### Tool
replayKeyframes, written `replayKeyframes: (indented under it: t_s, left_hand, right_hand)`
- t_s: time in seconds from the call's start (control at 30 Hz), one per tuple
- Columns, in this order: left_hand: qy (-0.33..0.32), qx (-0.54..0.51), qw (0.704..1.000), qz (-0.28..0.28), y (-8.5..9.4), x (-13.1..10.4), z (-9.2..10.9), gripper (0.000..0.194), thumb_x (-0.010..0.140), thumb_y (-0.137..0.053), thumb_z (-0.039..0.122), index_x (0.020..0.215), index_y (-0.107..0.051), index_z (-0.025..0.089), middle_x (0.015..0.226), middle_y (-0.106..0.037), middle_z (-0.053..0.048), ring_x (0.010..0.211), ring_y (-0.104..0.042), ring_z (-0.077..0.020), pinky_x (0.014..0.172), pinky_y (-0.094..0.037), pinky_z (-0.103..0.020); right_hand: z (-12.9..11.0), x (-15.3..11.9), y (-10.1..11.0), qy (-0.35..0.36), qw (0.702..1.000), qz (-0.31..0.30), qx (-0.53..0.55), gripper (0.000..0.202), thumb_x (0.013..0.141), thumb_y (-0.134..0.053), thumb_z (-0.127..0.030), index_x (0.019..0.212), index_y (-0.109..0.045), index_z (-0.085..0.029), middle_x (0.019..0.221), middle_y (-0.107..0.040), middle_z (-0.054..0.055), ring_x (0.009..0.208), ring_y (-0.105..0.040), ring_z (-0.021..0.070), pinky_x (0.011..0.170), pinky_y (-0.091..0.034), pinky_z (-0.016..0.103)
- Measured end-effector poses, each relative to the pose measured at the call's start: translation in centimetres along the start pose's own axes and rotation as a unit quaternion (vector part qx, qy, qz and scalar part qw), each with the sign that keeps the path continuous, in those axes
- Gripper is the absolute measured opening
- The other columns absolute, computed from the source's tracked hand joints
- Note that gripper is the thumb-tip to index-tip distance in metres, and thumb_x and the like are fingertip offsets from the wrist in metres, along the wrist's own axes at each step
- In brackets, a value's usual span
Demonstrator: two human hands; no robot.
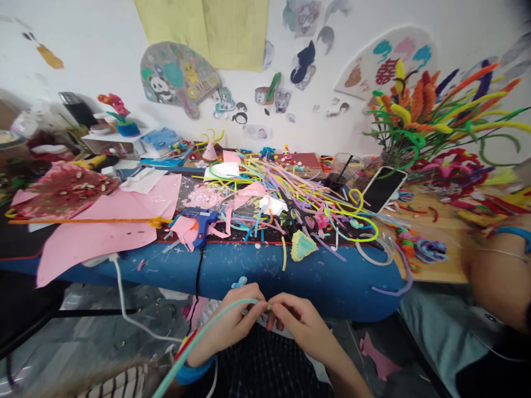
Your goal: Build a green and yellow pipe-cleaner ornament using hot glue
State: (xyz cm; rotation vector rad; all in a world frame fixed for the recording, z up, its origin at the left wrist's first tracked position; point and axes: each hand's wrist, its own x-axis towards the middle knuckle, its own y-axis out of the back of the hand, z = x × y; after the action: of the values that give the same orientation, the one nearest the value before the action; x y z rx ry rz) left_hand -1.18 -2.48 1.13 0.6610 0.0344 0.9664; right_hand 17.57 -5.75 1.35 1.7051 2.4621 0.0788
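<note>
A long mint-green pipe cleaner [194, 340] runs from the bottom edge over my left wrist to my fingertips. My left hand [243, 312] pinches its end between thumb and finger. Close beside it, my right hand [296, 320] has thumb and forefinger closed at a small yellowish-green piece at that same end. Both hands are above my lap, in front of the blue padded table edge [249, 271]. What lies beneath the fingers is partly hidden. A small blue piece [239, 282] shows just behind my left hand.
A blue glue gun [203, 224], its black cord hanging down, lies near a yellow-green fuzzy triangle [302, 246] and heaped pipe cleaners [290, 182]. Pink sheets [103, 237] cover the left. A phone [384, 188] leans before a flower vase. Another person's arm [498, 271] is at right.
</note>
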Motion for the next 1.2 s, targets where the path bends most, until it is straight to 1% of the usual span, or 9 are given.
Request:
replayKeyframes:
  t_s: [0.17, 0.37, 0.43, 0.5, 0.57, 0.6, 0.8, 0.93, 1.2]
  left_hand:
    - [-0.066, 0.017, 0.997, -0.024, 0.8, -0.1, 0.0, 0.037, 0.102, -0.039, 0.033, 0.073, -0.057, 0.017, 0.069, -0.055, -0.001, 0.065, -0.05, -0.0131, 0.061, -0.038, -0.024]
    - [0.021, -0.038, 0.999, 0.009, 0.5, -0.5, 0.1, 0.041, 0.101, -0.041, 0.033, 0.068, -0.058, 0.017, 0.068, -0.059, -0.001, 0.066, -0.052, -0.0127, 0.069, -0.04, -0.026]
    - [0.082, -0.101, 0.991, 0.013, 0.1, -0.7, -0.1, 0.046, 0.1, -0.042, 0.038, 0.062, -0.054, 0.016, 0.064, -0.055, 0.0, 0.061, -0.049, -0.0115, 0.063, -0.039, -0.025]
    - [0.153, -0.164, 0.975, -0.009, -0.2, -0.8, -0.2, 0.048, 0.098, -0.043, 0.045, 0.06, -0.05, 0.016, 0.059, -0.047, 0.003, 0.054, -0.042, -0.0099, 0.053, -0.034, -0.023]
    - [0.201, -0.202, 0.958, -0.027, -0.4, -0.8, -0.3, 0.047, 0.097, -0.043, 0.048, 0.061, -0.048, 0.017, 0.058, -0.043, 0.004, 0.051, -0.038, -0.009, 0.048, -0.03, -0.022]
    - [0.203, -0.199, 0.958, -0.024, -0.4, -0.8, -0.2, 0.046, 0.097, -0.043, 0.047, 0.063, -0.048, 0.017, 0.059, -0.043, 0.004, 0.052, -0.039, -0.0093, 0.049, -0.031, -0.022]
    - [0.04, -0.035, 0.997, -0.048, 0.9, -0.5, 0.4, 0.034, 0.101, -0.042, 0.028, 0.075, -0.061, 0.016, 0.075, -0.06, -0.002, 0.071, -0.053, -0.013, 0.069, -0.04, -0.025]
    - [-0.049, 0.03, 0.994, -0.093, 1.4, -0.6, 0.3, 0.033, 0.102, -0.041, 0.03, 0.081, -0.063, 0.017, 0.073, -0.059, -0.002, 0.07, -0.053, -0.0141, 0.064, -0.038, -0.024]
    - [-0.091, 0.113, 0.986, -0.077, 1.7, -1.1, -0.4, 0.038, 0.101, -0.039, 0.037, 0.08, -0.063, 0.017, 0.073, -0.052, -0.001, 0.068, -0.049, -0.013, 0.063, -0.035, -0.023]
  right_hand:
    - [1.0, 0.3, -0.3, -0.093, 0.969, -0.136, 0.182, 0.048, 0.091, -0.049, -0.059, 0.082, -0.063, -0.014, 0.055, -0.062, -0.001, 0.038, -0.041, 0.0066, 0.041, -0.032, 0.02]
    - [-0.1, 0.0, -0.8, 0.076, 0.994, -0.009, -0.072, 0.039, 0.1, -0.044, -0.038, 0.075, -0.065, -0.017, 0.06, -0.066, 0.001, 0.059, -0.057, 0.012, 0.061, -0.042, 0.025]
    - [0.0, 0.0, -0.7, 0.216, 0.945, 0.043, -0.242, 0.035, 0.101, -0.042, -0.026, 0.075, -0.065, -0.018, 0.062, -0.067, 0.002, 0.061, -0.056, 0.0133, 0.06, -0.039, 0.027]
    - [0.5, 0.1, -0.4, 0.356, 0.844, 0.084, -0.391, 0.027, 0.1, -0.041, -0.018, 0.09, -0.066, -0.015, 0.069, -0.071, 0.005, 0.059, -0.053, 0.0144, 0.057, -0.034, 0.03]
    - [1.0, 0.4, 0.1, 0.43, 0.767, 0.102, -0.466, 0.025, 0.1, -0.04, -0.012, 0.106, -0.064, -0.012, 0.082, -0.075, 0.008, 0.062, -0.054, 0.0159, 0.059, -0.036, 0.032]
    - [1.1, 0.5, 0.3, 0.43, 0.763, 0.1, -0.472, 0.025, 0.1, -0.04, -0.012, 0.108, -0.064, -0.012, 0.086, -0.075, 0.009, 0.065, -0.055, 0.0166, 0.062, -0.037, 0.033]
    - [0.1, 0.8, 0.5, 0.103, 0.98, -0.064, -0.156, 0.04, 0.103, -0.036, -0.036, 0.086, -0.069, -0.019, 0.081, -0.071, 0.004, 0.079, -0.059, 0.0159, 0.075, -0.044, 0.029]
    - [0.7, 1.1, 0.2, -0.054, 0.985, -0.147, 0.07, 0.048, 0.096, -0.045, -0.056, 0.077, -0.064, -0.016, 0.064, -0.065, 0.001, 0.058, -0.052, 0.0113, 0.058, -0.04, 0.024]
    - [1.1, 1.4, 0.7, -0.101, 0.975, -0.174, 0.091, 0.047, 0.083, -0.062, -0.06, 0.078, -0.068, -0.013, 0.053, -0.047, -0.006, 0.047, -0.037, 0.007, 0.047, -0.027, 0.021]
